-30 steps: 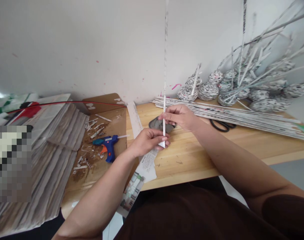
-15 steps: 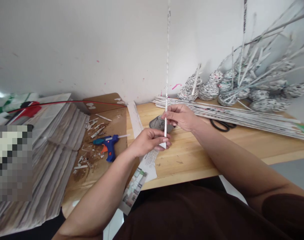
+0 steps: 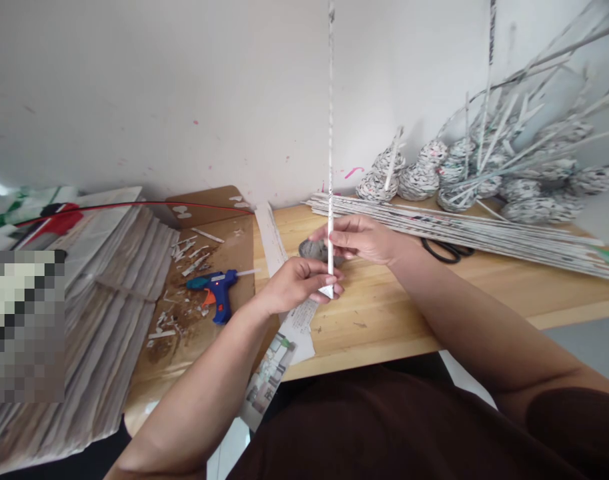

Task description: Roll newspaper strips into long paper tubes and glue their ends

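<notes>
A long thin rolled paper tube (image 3: pixel 331 133) stands upright in front of me, its top running out of view. My left hand (image 3: pixel 294 285) pinches it near the bottom, where a white paper end flares out below the fingers. Slightly higher, my right hand (image 3: pixel 363 241) has its thumb and fingers around the same tube. Behind the hands lies a grey object (image 3: pixel 310 249), partly hidden, its kind unclear. Printed paper strips (image 3: pixel 271 380) slant from under my left hand toward the table's front edge.
A blue hot glue gun (image 3: pixel 218 293) lies on brown cardboard (image 3: pixel 194 353) among paper scraps. Stacked paper (image 3: pixel 104 300) stands at the left. On the right are a bundle of paper tubes (image 3: pixel 464 233), black scissor handles (image 3: pixel 447 251) and several woven paper shapes (image 3: pixel 418 181) by the wall.
My right hand has moved slightly down along the tube, and its fingers have shifted. The tube's top has swung a little left. My left hand stays in place.
</notes>
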`<action>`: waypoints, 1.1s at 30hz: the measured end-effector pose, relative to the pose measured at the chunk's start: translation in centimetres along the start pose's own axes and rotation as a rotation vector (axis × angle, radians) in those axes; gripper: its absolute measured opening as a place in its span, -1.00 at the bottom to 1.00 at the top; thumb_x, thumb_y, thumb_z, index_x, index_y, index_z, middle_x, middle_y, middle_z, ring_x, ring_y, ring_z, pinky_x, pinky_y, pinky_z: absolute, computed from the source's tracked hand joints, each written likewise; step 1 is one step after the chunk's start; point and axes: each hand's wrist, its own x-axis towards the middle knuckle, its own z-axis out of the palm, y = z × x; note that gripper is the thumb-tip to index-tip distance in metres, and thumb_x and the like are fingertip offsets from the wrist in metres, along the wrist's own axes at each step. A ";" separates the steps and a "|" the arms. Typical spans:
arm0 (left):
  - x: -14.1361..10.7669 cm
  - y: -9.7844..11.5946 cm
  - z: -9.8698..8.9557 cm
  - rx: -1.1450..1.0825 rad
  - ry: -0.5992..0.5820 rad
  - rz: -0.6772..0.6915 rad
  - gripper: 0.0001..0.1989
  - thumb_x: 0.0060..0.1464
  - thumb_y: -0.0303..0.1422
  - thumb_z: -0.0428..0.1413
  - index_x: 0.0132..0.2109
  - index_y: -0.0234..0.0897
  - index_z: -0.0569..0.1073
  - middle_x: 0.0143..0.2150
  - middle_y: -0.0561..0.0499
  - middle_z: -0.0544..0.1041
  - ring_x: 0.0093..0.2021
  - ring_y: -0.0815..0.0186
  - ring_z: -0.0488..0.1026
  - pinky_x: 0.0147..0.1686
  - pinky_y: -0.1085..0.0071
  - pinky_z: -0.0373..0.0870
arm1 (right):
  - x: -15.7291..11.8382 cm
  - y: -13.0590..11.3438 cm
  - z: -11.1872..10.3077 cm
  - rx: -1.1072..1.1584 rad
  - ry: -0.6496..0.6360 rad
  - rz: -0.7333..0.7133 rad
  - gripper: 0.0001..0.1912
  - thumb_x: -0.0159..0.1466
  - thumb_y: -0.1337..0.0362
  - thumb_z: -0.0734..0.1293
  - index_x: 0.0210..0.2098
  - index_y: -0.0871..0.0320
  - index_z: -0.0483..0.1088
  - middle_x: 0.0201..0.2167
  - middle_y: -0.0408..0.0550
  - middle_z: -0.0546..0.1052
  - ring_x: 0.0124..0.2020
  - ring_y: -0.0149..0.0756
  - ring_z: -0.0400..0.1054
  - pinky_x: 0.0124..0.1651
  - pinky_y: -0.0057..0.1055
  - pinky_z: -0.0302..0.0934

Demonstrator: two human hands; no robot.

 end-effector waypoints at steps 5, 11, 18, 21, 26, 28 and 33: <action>-0.1 0.2 0.0 0.012 0.002 -0.002 -0.68 0.06 -0.25 0.18 -0.07 -0.35 0.53 -0.26 -0.13 0.58 -0.27 0.31 0.52 -0.29 0.37 0.50 | 0.2 0.3 0.0 -0.002 0.136 -0.048 -0.76 0.10 0.17 0.48 -0.46 0.25 0.47 -0.63 -0.19 0.41 -0.68 -0.57 0.09 -0.67 -0.56 -0.12; 0.1 -0.1 -0.1 0.003 0.030 -0.001 -0.65 0.04 -0.25 0.20 -0.06 -0.36 0.53 -0.27 -0.14 0.58 -0.27 0.30 0.52 -0.28 0.37 0.49 | 0.2 0.0 0.4 -0.038 0.117 -0.046 -0.73 0.14 0.13 0.44 -0.34 0.26 0.52 -0.62 -0.18 0.41 -0.66 -0.56 0.11 -0.66 -0.56 -0.10; 0.0 0.0 -0.2 -0.001 0.036 -0.007 -0.64 0.04 -0.24 0.20 -0.04 -0.34 0.53 -0.25 -0.14 0.59 -0.27 0.28 0.53 -0.28 0.35 0.50 | 0.0 0.1 0.0 0.003 0.072 -0.012 -0.71 0.19 0.11 0.40 -0.28 0.24 0.51 -0.61 -0.19 0.39 -0.65 -0.56 0.13 -0.65 -0.57 -0.08; 0.0 0.1 -0.2 -0.002 0.031 -0.006 -0.65 0.04 -0.25 0.20 -0.05 -0.34 0.53 -0.25 -0.14 0.59 -0.27 0.28 0.54 -0.27 0.34 0.51 | 0.0 0.2 0.0 -0.039 0.015 0.031 -0.71 0.21 0.12 0.38 -0.26 0.25 0.52 -0.60 -0.17 0.43 -0.66 -0.55 0.15 -0.65 -0.56 -0.04; 0.0 0.3 -0.2 0.012 0.031 -0.012 -0.64 0.03 -0.25 0.21 -0.05 -0.34 0.53 -0.26 -0.13 0.59 -0.28 0.29 0.53 -0.28 0.36 0.50 | 0.1 0.1 0.4 -0.056 0.154 -0.009 -0.73 0.13 0.13 0.45 -0.40 0.26 0.49 -0.67 -0.17 0.41 -0.66 -0.52 0.22 -0.68 -0.58 -0.07; -0.1 0.3 -0.2 0.015 0.024 -0.009 -0.65 0.04 -0.25 0.20 -0.05 -0.35 0.53 -0.26 -0.13 0.59 -0.26 0.28 0.53 -0.27 0.34 0.51 | 0.1 -0.1 0.5 -0.036 0.081 0.016 -0.70 0.16 0.11 0.42 -0.33 0.26 0.50 -0.65 -0.15 0.43 -0.64 -0.49 0.26 -0.68 -0.58 -0.04; 0.0 0.1 -0.3 0.020 0.019 -0.011 -0.66 0.04 -0.25 0.20 -0.06 -0.35 0.52 -0.25 -0.13 0.59 -0.24 0.27 0.53 -0.28 0.36 0.50 | 0.1 -0.2 0.7 -0.114 0.115 -0.007 -0.73 0.09 0.16 0.48 -0.48 0.24 0.43 -0.65 -0.19 0.42 -0.61 -0.50 0.27 -0.60 -0.56 0.08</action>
